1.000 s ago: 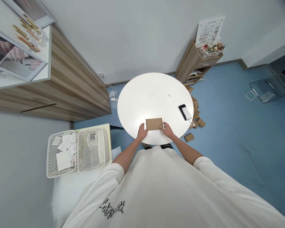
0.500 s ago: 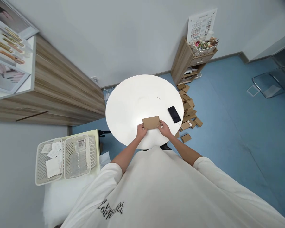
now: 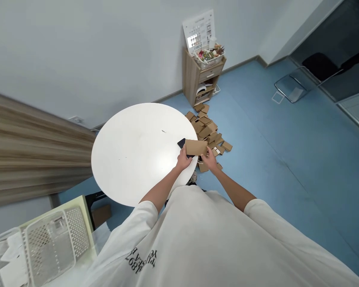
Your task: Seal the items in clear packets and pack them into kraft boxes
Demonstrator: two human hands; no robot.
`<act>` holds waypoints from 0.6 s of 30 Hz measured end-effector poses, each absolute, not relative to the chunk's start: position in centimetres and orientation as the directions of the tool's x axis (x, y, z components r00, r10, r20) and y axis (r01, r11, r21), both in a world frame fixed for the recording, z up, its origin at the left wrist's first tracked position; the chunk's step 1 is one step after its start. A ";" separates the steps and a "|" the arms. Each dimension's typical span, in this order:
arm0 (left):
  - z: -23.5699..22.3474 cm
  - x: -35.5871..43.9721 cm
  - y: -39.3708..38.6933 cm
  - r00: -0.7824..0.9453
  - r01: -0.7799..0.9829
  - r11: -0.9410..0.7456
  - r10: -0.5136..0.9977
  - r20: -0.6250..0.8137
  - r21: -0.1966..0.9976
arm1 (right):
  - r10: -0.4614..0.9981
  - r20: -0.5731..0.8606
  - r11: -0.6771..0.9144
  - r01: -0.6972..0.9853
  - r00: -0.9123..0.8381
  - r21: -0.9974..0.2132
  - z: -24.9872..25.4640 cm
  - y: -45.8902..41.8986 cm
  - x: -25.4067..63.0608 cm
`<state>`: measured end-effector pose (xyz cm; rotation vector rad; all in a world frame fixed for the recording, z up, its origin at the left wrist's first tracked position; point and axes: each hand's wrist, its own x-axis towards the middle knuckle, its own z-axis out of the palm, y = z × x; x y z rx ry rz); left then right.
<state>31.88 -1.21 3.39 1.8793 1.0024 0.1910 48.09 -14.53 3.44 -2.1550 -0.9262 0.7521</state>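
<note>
Between my two hands is a closed brown cardboard box [image 3: 196, 147], held over the right edge of the round white table [image 3: 137, 147]. My left hand [image 3: 184, 158] grips its left end, fingers closed around the side. At the right end, my right hand [image 3: 210, 158] pinches the box in the same way. A black phone [image 3: 181, 142] lies on the table beneath the box, mostly covered by it. Beyond the table's edge, many flat brown cardboard boxes [image 3: 206, 129] lie in a loose heap on the floor.
A small wooden cabinet [image 3: 191, 79] stands by the wall, bearing a basket of flowers [image 3: 209, 61]. At the lower left are white plastic baskets [image 3: 77, 231] on a side table. A metal-framed chair [image 3: 296, 89] stands far right, and a wooden cupboard [image 3: 38, 147] at left.
My view has turned to the right. Both hands have carried the box rightward from the table's front, over the phone and towards the heap on the floor.
</note>
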 end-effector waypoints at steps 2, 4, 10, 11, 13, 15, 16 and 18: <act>3.2 34.1 -1.6 0.672 0.579 -0.236 0.680 -0.293 0.780 | 0.742 -0.256 -0.546 0.337 0.620 -0.767 3.1 -15.6 49.5; 2.8 35.6 -1.9 0.678 0.602 -0.257 0.665 -0.314 0.757 | 0.715 -0.276 -0.557 0.284 0.643 -0.780 2.9 -16.3 50.6; 2.2 37.5 -1.8 0.661 0.657 -0.272 0.657 -0.363 0.703 | 0.714 -0.306 -0.541 0.219 0.630 -0.812 2.2 -16.7 52.2; 2.2 37.7 -1.7 0.660 0.661 -0.274 0.657 -0.366 0.699 | 0.711 -0.313 -0.541 0.207 0.630 -0.815 2.1 -16.6 52.4; 2.3 38.4 -1.5 0.659 0.665 -0.285 0.659 -0.363 0.690 | 0.701 -0.326 -0.546 0.183 0.634 -0.817 1.9 -16.4 52.8; 2.4 39.4 -1.3 0.656 0.673 -0.308 0.669 -0.349 0.673 | 0.681 -0.339 -0.555 0.156 0.649 -0.817 2.0 -16.3 53.4; 2.5 40.1 -1.2 0.654 0.679 -0.326 0.676 -0.340 0.658 | 0.669 -0.342 -0.558 0.141 0.660 -0.818 2.1 -16.3 53.9; 2.8 41.8 -0.9 0.655 0.690 -0.365 0.683 -0.324 0.626 | 0.642 -0.337 -0.562 0.123 0.689 -0.818 2.6 -16.4 55.1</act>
